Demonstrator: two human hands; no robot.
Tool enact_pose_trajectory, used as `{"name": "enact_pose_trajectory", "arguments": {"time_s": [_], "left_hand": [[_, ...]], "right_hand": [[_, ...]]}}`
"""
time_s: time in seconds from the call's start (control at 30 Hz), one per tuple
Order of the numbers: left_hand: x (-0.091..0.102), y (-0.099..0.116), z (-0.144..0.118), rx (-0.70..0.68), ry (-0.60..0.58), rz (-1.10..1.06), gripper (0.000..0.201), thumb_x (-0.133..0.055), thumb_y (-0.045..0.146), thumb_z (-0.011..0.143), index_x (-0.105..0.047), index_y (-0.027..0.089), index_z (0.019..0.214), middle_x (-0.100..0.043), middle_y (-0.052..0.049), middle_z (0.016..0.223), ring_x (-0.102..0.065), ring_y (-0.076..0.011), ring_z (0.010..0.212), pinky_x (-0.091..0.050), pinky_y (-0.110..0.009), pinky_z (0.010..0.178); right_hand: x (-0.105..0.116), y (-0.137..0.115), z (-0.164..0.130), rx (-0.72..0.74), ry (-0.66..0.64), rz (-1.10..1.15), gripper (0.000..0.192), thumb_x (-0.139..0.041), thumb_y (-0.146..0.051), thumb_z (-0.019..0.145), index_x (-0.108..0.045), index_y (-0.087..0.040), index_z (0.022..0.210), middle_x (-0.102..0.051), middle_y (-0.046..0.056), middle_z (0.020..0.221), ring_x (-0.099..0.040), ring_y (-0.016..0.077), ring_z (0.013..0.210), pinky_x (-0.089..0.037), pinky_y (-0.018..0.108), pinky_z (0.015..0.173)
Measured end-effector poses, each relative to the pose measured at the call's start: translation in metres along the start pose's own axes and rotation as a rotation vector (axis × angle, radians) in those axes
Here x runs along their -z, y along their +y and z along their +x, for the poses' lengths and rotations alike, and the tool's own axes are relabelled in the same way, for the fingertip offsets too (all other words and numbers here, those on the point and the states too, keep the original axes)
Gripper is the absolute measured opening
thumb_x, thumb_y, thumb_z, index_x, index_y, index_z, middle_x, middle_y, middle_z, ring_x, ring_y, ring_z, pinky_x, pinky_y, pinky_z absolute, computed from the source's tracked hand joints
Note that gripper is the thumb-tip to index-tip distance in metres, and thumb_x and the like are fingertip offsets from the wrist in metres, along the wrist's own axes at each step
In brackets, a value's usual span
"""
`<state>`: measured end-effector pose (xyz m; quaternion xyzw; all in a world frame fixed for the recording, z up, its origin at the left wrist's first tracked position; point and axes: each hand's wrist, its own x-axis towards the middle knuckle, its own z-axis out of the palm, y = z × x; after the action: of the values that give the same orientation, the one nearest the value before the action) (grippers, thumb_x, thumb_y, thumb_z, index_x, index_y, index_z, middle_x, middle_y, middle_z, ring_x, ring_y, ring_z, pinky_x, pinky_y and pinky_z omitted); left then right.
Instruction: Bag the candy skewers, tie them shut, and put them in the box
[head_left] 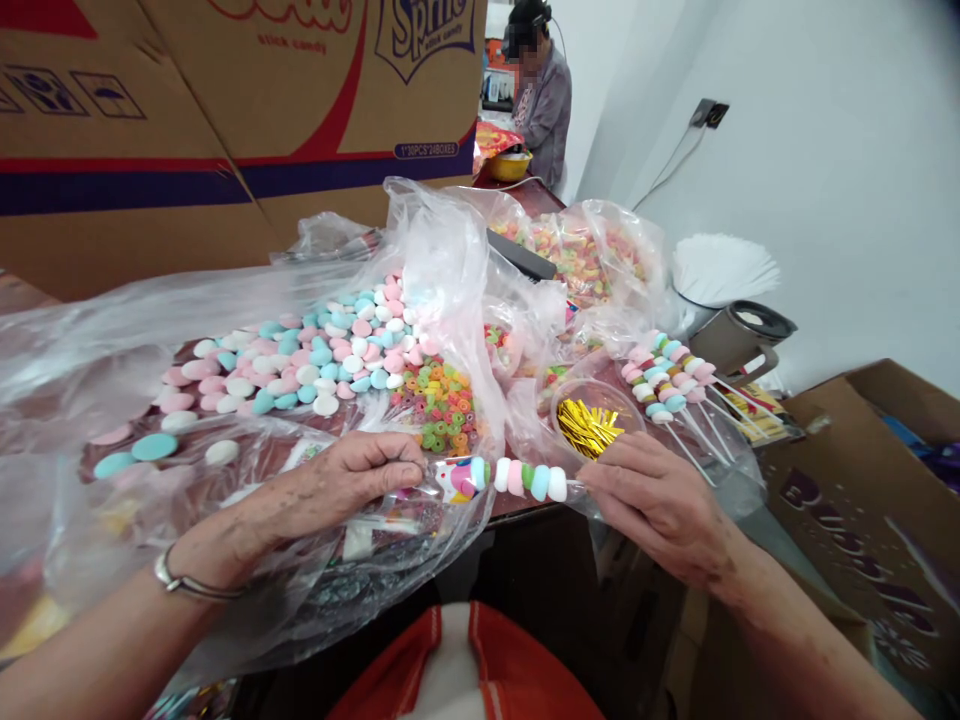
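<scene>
A candy skewer of pink, white, blue and green pieces lies level between my hands. My right hand pinches its stick end, with the fingertips closed. At the other end, the candies sit partly inside a small clear wrapper with a colourful print. My left hand pinches the far end of that wrapper. Gold twist ties lie in a round clear tub just behind my right hand. To the right, several finished-looking candy skewers lie in a pile with white sticks pointing towards me.
Pink, blue and white candies spread over plastic at left, beside gummy rings. A bag of gummies, white sticks and a grey jug stand behind. Cardboard boxes flank the table. A person works at the back.
</scene>
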<state>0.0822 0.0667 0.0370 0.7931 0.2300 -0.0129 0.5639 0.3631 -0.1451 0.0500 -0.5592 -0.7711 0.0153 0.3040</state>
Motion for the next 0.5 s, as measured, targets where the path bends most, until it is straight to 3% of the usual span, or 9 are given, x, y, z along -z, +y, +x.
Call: {"name": "enact_pose_trajectory", "arguments": {"time_s": [0.13,0.27,0.4,0.5], "left_hand": [[0.005,-0.006,0.000,-0.016,-0.016,0.042,0.030,-0.052,0.043,0.094,-0.061,0.017,0.082,-0.056,0.002,0.076,-0.049,-0.0129,0.071,-0.039,-0.022,0.065],[0.003,0.001,0.000,-0.024,-0.024,0.060,0.030,-0.053,0.043,0.093,-0.061,0.016,0.080,-0.056,0.002,0.075,-0.048,-0.0128,0.070,-0.039,-0.022,0.063],[-0.001,0.006,-0.001,-0.003,-0.036,0.018,0.031,-0.053,0.043,0.093,-0.059,0.017,0.078,-0.053,0.003,0.073,-0.046,-0.0117,0.068,-0.038,-0.021,0.062],[0.000,0.002,-0.001,0.008,0.008,-0.009,0.032,-0.053,0.045,0.093,-0.058,0.016,0.078,-0.054,0.002,0.073,-0.047,-0.0120,0.068,-0.039,-0.022,0.062]], "right_hand": [[0.002,-0.004,0.000,-0.005,-0.027,-0.036,0.015,-0.051,-0.009,0.093,-0.061,-0.018,0.090,-0.063,0.003,0.082,-0.052,0.0163,0.077,-0.042,0.033,0.075],[0.002,-0.008,0.004,-0.061,-0.073,0.021,0.017,-0.047,-0.010,0.095,-0.061,-0.018,0.090,-0.061,0.003,0.079,-0.052,0.0152,0.075,-0.042,0.030,0.072],[0.000,-0.008,0.006,-0.103,-0.026,0.087,0.015,-0.048,-0.010,0.095,-0.062,-0.017,0.094,-0.060,0.003,0.080,-0.054,0.0139,0.076,-0.044,0.027,0.070],[-0.002,-0.004,0.006,-0.033,0.003,0.032,0.014,-0.051,-0.011,0.094,-0.064,-0.018,0.096,-0.065,0.003,0.083,-0.057,0.0149,0.077,-0.045,0.029,0.074]]}}
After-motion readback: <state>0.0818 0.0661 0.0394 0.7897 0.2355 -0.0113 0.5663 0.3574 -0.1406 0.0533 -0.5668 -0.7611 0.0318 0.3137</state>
